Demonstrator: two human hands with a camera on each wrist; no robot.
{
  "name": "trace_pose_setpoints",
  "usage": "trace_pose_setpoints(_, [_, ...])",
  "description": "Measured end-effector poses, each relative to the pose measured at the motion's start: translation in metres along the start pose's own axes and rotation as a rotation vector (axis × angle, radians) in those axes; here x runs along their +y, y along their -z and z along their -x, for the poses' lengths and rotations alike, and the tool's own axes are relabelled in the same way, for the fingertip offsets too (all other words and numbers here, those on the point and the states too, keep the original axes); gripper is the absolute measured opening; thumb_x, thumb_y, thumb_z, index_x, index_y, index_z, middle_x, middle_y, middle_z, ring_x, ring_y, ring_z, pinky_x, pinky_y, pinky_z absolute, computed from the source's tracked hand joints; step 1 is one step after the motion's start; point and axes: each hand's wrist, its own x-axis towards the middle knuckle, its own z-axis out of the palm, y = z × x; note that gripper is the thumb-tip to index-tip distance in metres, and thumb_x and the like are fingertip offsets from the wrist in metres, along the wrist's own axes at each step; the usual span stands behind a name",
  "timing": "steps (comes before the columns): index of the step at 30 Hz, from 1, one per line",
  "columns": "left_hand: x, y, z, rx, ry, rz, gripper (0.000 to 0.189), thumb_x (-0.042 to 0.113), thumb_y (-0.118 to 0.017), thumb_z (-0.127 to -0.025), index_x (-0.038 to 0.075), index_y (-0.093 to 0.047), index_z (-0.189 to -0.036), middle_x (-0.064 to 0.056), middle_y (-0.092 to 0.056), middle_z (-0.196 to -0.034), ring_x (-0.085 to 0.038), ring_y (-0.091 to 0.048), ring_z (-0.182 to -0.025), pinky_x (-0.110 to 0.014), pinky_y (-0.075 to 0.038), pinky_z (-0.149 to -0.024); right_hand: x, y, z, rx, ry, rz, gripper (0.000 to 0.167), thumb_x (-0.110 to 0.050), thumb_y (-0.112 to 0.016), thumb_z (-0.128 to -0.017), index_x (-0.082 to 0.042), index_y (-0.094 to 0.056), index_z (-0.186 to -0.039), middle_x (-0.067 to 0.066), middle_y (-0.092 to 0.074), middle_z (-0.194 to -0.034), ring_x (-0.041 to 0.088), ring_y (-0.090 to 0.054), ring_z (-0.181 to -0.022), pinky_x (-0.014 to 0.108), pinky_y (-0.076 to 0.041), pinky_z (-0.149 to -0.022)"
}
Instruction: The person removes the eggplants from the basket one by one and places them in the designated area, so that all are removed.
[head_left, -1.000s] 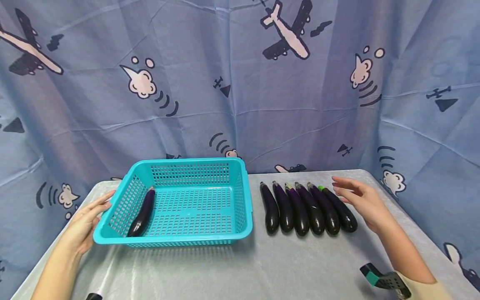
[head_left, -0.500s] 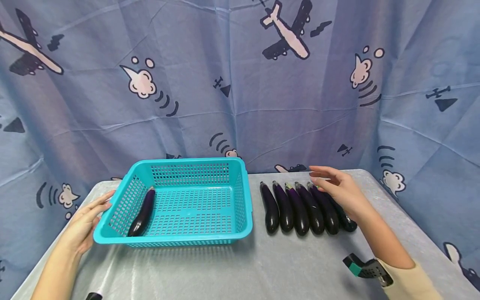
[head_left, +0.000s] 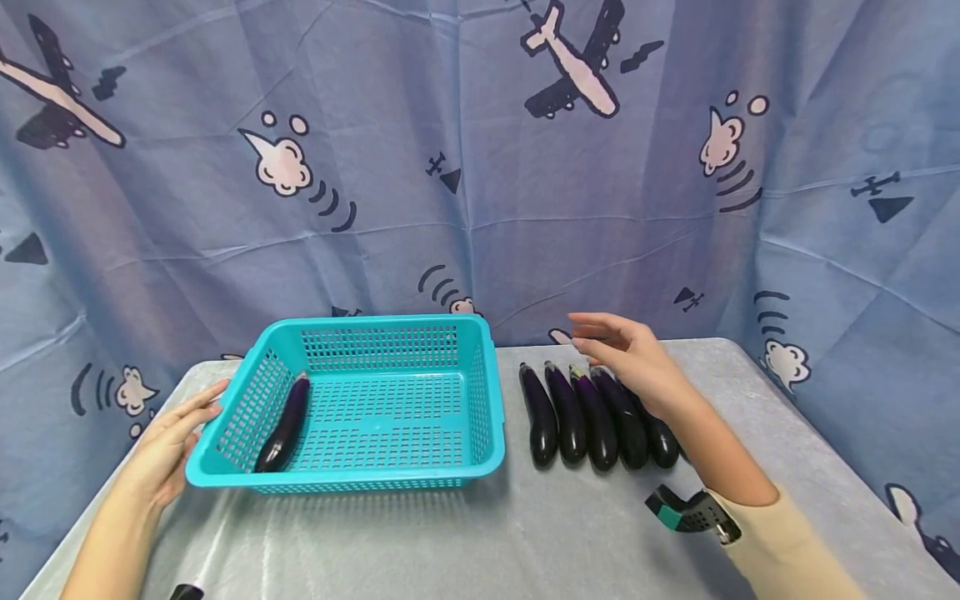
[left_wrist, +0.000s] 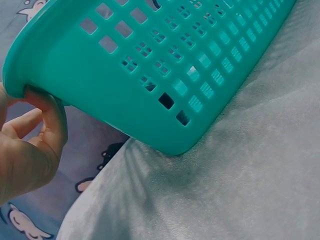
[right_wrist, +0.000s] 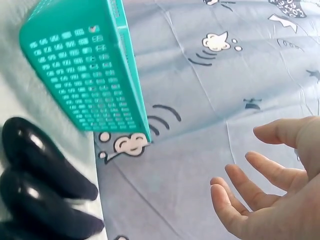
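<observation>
A turquoise plastic basket (head_left: 382,479) with perforated walls sits on the left of the table, one dark eggplant (head_left: 285,427) lying along its left side. At the basket's left rim my left hand (head_left: 161,446) grips the edge, with fingers bent beneath it in the left wrist view. To the right of the basket, several glossy eggplants (head_left: 600,425) lie side by side, stem ends toward the curtain. My right hand (head_left: 630,358) hovers over their stem ends, fingers spread and nothing in them. Its forearm hides most of the rightmost eggplants.
A grey cloth covers the table (head_left: 420,550), whose back edge meets a blue curtain (head_left: 390,167) printed with planes and clouds. A black-and-green wrist strap (head_left: 693,512) is on the right forearm. The basket's right wall stands close to the leftmost loose eggplant.
My right hand has moved left from beside the rightmost eggplant to above the stem ends in the row's middle. The left hand, the basket and the eggplants have stayed put.
</observation>
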Motion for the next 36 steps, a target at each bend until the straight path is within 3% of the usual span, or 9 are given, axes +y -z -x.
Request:
trace_pose_setpoints(7, [0.000,0.000,0.001,-0.003,-0.008,0.024,0.046,0.008,-0.045,-0.113,0.040,-0.076,-0.122,0.025,-0.059,-0.122,-0.010,-0.072,-0.096,-0.031,-0.063,-0.074,-0.012,-0.014,-0.007,-0.018,0.008,-0.009,0.049,-0.020,-0.062,-0.108,-0.002,-0.053,-0.153,0.025,-0.058,-0.148,0.040,-0.060,-0.130,0.034,-0.056,-0.102])
trace_pose_setpoints(11, [-0.001,0.000,0.000,0.000,-0.004,0.014,0.044,0.009,-0.046,-0.113,0.041,-0.074,-0.123,0.023,-0.053,-0.128,-0.009,-0.072,-0.098,-0.030,-0.063,-0.076,-0.015,-0.019,-0.011,-0.029,0.020,-0.015,0.048,-0.017,-0.062,-0.108,-0.002,-0.053,-0.153,0.025,-0.058,-0.148,0.041,-0.060,-0.131,0.046,-0.054,-0.107])
trace_pose_setpoints(16, [-0.001,0.000,0.000,0.009,0.003,-0.004,0.041,0.013,-0.048,-0.113,0.043,-0.073,-0.126,0.014,-0.041,-0.142,-0.006,-0.070,-0.101,-0.027,-0.062,-0.078,-0.018,-0.029,-0.018,-0.050,0.037,-0.031,0.047,-0.016,-0.062,-0.107,-0.001,-0.054,-0.151,0.025,-0.056,-0.149,0.041,-0.060,-0.130,0.052,-0.052,-0.108])
trace_pose_setpoints(21, [-0.002,0.002,0.000,0.013,0.004,-0.001,0.040,0.013,-0.049,-0.113,0.042,-0.073,-0.126,0.016,-0.044,-0.139,-0.006,-0.070,-0.101,-0.028,-0.062,-0.078,-0.022,-0.042,-0.027,-0.081,0.055,-0.041,0.047,-0.015,-0.063,-0.107,0.000,-0.054,-0.151,0.025,-0.055,-0.150,0.042,-0.060,-0.130,0.059,-0.049,-0.111])
trace_pose_setpoints(28, [-0.003,0.003,-0.001,0.012,0.003,0.001,0.042,0.013,-0.047,-0.113,0.043,-0.073,-0.126,-0.001,-0.016,-0.165,-0.004,-0.069,-0.101,-0.026,-0.061,-0.078,-0.035,-0.061,-0.039,-0.106,0.039,-0.036,0.046,-0.017,-0.065,-0.106,-0.003,-0.058,-0.149,0.022,-0.058,-0.148,0.039,-0.059,-0.132,0.056,-0.051,-0.109])
trace_pose_setpoints(31, [-0.003,0.003,-0.001,0.010,-0.001,0.007,0.042,0.012,-0.047,-0.113,0.043,-0.073,-0.127,-0.002,-0.018,-0.164,-0.005,-0.069,-0.100,-0.026,-0.062,-0.078,-0.042,-0.070,-0.045,-0.132,0.038,-0.036,0.044,-0.016,-0.065,-0.105,-0.005,-0.060,-0.148,0.018,-0.061,-0.147,0.037,-0.060,-0.132,0.054,-0.052,-0.108])
trace_pose_setpoints(36, [-0.002,0.003,-0.001,-0.001,-0.017,0.008,0.042,0.011,-0.047,-0.113,0.041,-0.073,-0.127,0.012,-0.042,-0.146,-0.006,-0.070,-0.099,-0.028,-0.062,-0.077,-0.053,-0.084,-0.057,-0.192,0.051,-0.027,0.043,-0.017,-0.066,-0.105,-0.008,-0.061,-0.147,0.015,-0.062,-0.147,0.032,-0.063,-0.128,0.056,-0.054,-0.105])
